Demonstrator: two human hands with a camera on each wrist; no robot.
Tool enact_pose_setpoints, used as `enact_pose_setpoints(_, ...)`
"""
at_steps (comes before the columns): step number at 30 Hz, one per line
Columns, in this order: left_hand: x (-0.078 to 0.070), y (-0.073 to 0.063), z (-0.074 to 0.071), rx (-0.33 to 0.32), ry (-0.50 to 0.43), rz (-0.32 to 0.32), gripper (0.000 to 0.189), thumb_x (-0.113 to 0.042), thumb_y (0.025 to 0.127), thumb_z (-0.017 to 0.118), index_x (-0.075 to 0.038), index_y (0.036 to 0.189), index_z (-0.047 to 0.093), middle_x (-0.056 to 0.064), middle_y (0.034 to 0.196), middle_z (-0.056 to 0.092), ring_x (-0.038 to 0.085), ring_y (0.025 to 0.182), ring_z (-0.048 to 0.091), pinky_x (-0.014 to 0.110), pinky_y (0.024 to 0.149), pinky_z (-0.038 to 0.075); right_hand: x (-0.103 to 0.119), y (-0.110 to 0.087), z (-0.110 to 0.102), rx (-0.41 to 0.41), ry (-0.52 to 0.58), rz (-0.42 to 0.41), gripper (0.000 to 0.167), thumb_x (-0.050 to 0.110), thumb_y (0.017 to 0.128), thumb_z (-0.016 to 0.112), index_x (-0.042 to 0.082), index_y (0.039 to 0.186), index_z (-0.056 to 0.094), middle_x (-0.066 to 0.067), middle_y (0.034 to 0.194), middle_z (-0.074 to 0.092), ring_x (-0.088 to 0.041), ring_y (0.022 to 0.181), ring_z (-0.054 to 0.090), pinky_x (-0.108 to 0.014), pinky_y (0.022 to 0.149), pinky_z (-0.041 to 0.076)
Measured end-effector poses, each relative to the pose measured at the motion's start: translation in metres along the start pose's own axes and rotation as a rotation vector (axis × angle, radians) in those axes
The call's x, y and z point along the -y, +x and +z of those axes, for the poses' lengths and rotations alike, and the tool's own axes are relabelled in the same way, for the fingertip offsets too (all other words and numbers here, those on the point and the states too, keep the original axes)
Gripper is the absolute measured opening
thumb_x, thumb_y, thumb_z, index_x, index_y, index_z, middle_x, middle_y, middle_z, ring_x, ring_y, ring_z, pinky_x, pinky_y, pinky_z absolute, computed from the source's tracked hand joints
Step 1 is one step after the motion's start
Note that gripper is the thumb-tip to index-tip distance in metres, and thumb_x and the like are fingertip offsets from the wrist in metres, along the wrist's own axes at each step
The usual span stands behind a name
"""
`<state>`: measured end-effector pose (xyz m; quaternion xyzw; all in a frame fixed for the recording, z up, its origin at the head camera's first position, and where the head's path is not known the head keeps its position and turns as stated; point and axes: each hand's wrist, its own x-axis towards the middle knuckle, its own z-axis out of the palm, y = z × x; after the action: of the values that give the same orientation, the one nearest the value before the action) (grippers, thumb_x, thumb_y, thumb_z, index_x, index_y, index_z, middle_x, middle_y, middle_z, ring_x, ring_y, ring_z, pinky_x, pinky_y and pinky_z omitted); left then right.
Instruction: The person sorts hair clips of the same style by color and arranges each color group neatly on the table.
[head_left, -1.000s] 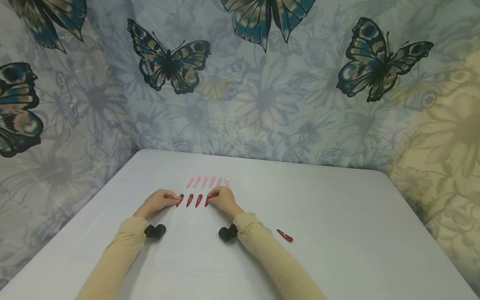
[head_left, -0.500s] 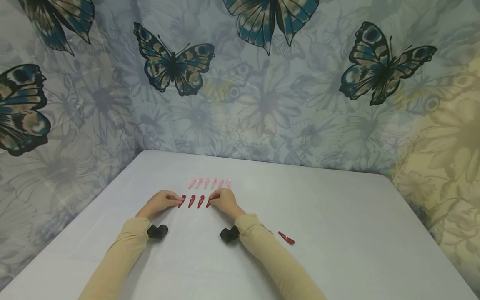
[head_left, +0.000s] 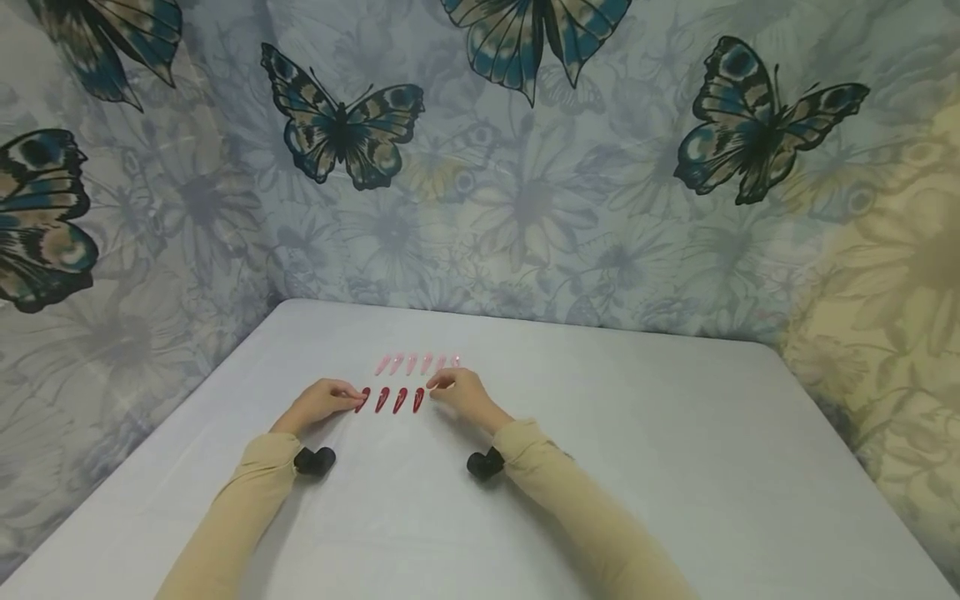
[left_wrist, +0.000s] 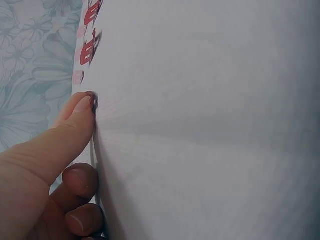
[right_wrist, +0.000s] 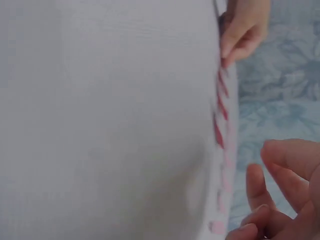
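Observation:
Several red snap hair clips [head_left: 401, 401] lie slanted in a short row on the white table. At the row's left end, my left hand [head_left: 318, 404] pinches a red hair clip [head_left: 365, 396] between thumb and finger, and the fingertips cover part of it. Just past the right-end red clip [head_left: 418, 401] hovers my right hand [head_left: 463, 396], fingers loosely bent. In the right wrist view, the thumb and fingers of that right hand [right_wrist: 287, 187] stand apart with nothing between them. Behind the red row runs a row of pale pink hair clips [head_left: 412, 364].
The white table [head_left: 637, 433] reaches back to a wall covering [head_left: 525, 217] printed with butterflies and flowers. Black wrist cameras [head_left: 315, 462] stick out inward from both beige sleeves [head_left: 592, 512].
My right hand has let go of the right-end red clip and drawn off to the right. Its forearm now covers the spot where a loose red clip lay. The left hand keeps its place.

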<state>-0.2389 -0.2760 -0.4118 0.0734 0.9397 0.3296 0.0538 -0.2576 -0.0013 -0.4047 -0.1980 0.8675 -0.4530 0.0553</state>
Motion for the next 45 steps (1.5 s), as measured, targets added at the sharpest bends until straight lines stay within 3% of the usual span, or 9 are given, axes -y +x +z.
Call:
enact_pose_setpoints(6, 0.003, 0.002, 0.003, 0.009, 0.005, -0.011, 0.020, -0.018, 0.090, 0.068, -0.001, 0.099, 0.074, 0.020, 0.113, 0.070, 0.015, 0.091, 0.057, 0.032, 0.083, 0.043, -0.003, -0.022, -0.050, 0.067, -0.061, -0.020, 0.018, 0.012, 0.090, 0.064, 0.001, 0.102, 0.072, -0.014, 0.096, 0.070, -0.015, 0.080, 0.053, -0.024, 0.069, 0.041)
enact_pose_setpoints(10, 0.002, 0.001, 0.002, 0.006, 0.004, -0.011, 0.020, -0.017, 0.090, 0.069, -0.001, 0.099, 0.074, 0.020, 0.112, 0.071, 0.015, 0.090, 0.057, 0.032, 0.082, 0.043, -0.011, -0.041, -0.080, 0.092, -0.090, -0.028, 0.020, 0.013, 0.091, 0.063, -0.001, 0.104, 0.071, -0.014, 0.095, 0.070, -0.014, 0.082, 0.054, -0.027, 0.074, 0.042)
enact_pose_setpoints(14, 0.002, 0.001, 0.001, 0.002, 0.007, -0.013, 0.020, -0.018, 0.090, 0.069, -0.001, 0.100, 0.074, 0.020, 0.113, 0.071, 0.017, 0.092, 0.059, 0.033, 0.083, 0.043, -0.024, -0.064, -0.100, 0.120, -0.128, -0.040, 0.020, 0.013, 0.091, 0.064, -0.001, 0.105, 0.070, -0.012, 0.092, 0.070, -0.014, 0.084, 0.055, -0.030, 0.078, 0.043)
enact_pose_setpoints(17, 0.002, 0.002, 0.002, 0.007, 0.008, -0.014, 0.020, -0.018, 0.090, 0.068, -0.001, 0.100, 0.074, 0.020, 0.113, 0.071, 0.018, 0.093, 0.059, 0.034, 0.084, 0.044, -0.031, -0.084, -0.110, 0.184, -0.178, -0.030, 0.021, 0.012, 0.088, 0.069, 0.000, 0.104, 0.069, -0.008, 0.087, 0.070, -0.012, 0.081, 0.053, -0.028, 0.073, 0.043)
enact_pose_setpoints(22, 0.001, 0.000, 0.001, 0.017, 0.005, -0.024, 0.021, -0.017, 0.090, 0.068, 0.000, 0.100, 0.074, 0.021, 0.113, 0.070, 0.016, 0.089, 0.056, 0.032, 0.082, 0.042, -0.039, -0.115, -0.112, 0.301, -0.217, 0.041, 0.023, 0.012, 0.080, 0.077, 0.005, 0.098, 0.065, 0.002, 0.082, 0.064, -0.010, 0.076, 0.049, -0.025, 0.068, 0.042)
enact_pose_setpoints(27, -0.002, 0.000, 0.001, 0.021, 0.001, -0.033, 0.021, -0.017, 0.090, 0.068, 0.000, 0.101, 0.074, 0.021, 0.110, 0.070, 0.014, 0.083, 0.052, 0.029, 0.077, 0.040, -0.045, -0.130, -0.103, 0.306, -0.162, 0.003, 0.019, 0.007, 0.077, 0.076, 0.006, 0.089, 0.062, 0.004, 0.075, 0.057, -0.005, 0.063, 0.045, -0.020, 0.057, 0.039)
enact_pose_setpoints(36, 0.001, 0.003, 0.001, 0.023, -0.014, -0.005, 0.021, -0.018, 0.090, 0.068, -0.001, 0.101, 0.074, 0.021, 0.112, 0.070, 0.013, 0.086, 0.054, 0.029, 0.079, 0.042, -0.051, -0.131, -0.094, 0.289, -0.127, -0.036, 0.015, 0.001, 0.075, 0.075, 0.006, 0.084, 0.065, 0.007, 0.071, 0.051, -0.001, 0.062, 0.042, -0.018, 0.056, 0.037)
enact_pose_setpoints(45, -0.001, -0.001, -0.002, 0.021, -0.006, -0.019, 0.023, -0.019, 0.090, 0.068, -0.001, 0.101, 0.074, 0.022, 0.113, 0.069, 0.015, 0.087, 0.054, 0.030, 0.078, 0.041, -0.048, -0.130, -0.088, 0.234, -0.132, -0.051, 0.018, -0.001, 0.076, 0.074, 0.009, 0.086, 0.063, 0.001, 0.077, 0.062, -0.002, 0.061, 0.045, -0.019, 0.055, 0.040)
